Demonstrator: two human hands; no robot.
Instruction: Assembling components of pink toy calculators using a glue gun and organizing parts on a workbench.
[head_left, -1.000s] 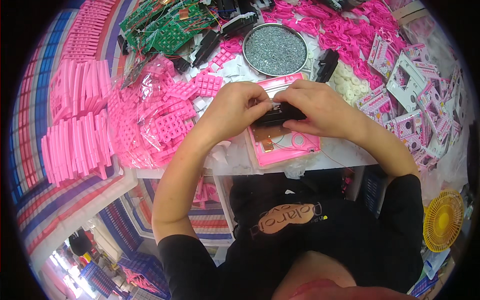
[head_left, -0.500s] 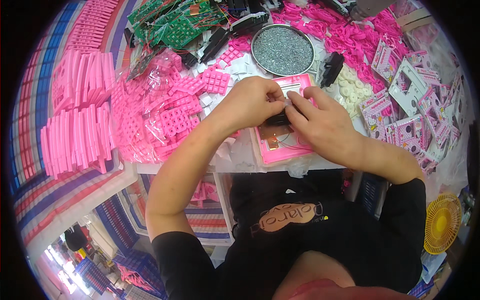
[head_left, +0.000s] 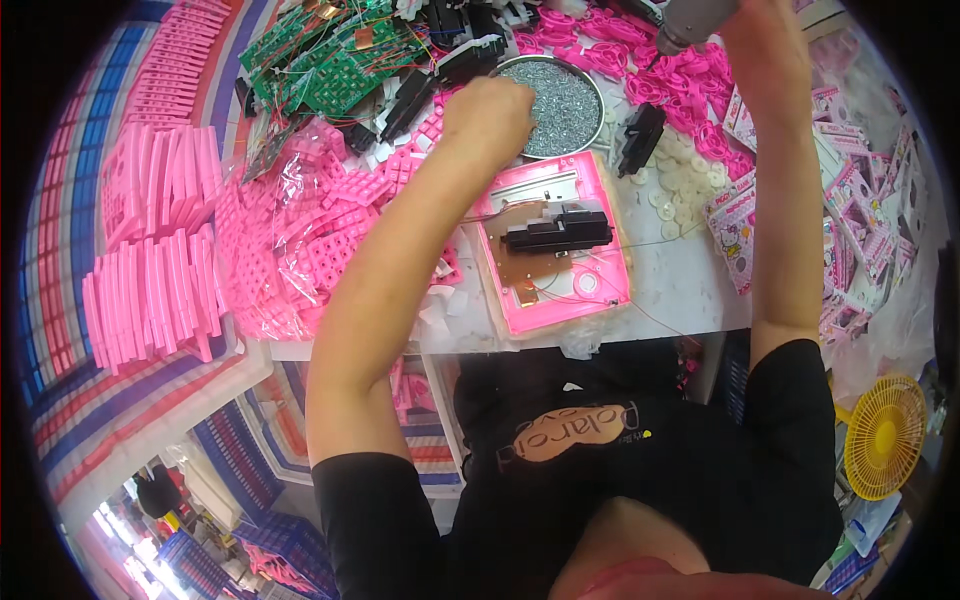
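A pink plastic shell [head_left: 560, 290] lies open on the white table, with a brown board and a black block [head_left: 558, 232] inside it. My left hand [head_left: 490, 115] reaches to the rim of a round metal dish of small screws [head_left: 565, 95], fingers bunched; what they pinch is hidden. My right hand [head_left: 755, 25] is raised at the far top edge, closed around a grey power screwdriver [head_left: 685, 20].
Green circuit boards [head_left: 330, 60] lie at the back left. A clear bag of pink keypads [head_left: 290, 240] and stacks of pink panels [head_left: 150, 290] fill the left. White round buttons [head_left: 680, 180], pink parts and printed cards [head_left: 850, 200] crowd the right. A yellow fan [head_left: 885, 435] sits lower right.
Both hands have left the pink shell. My left hand moved up to the screw dish. My right hand rose to the far edge and took the screwdriver.
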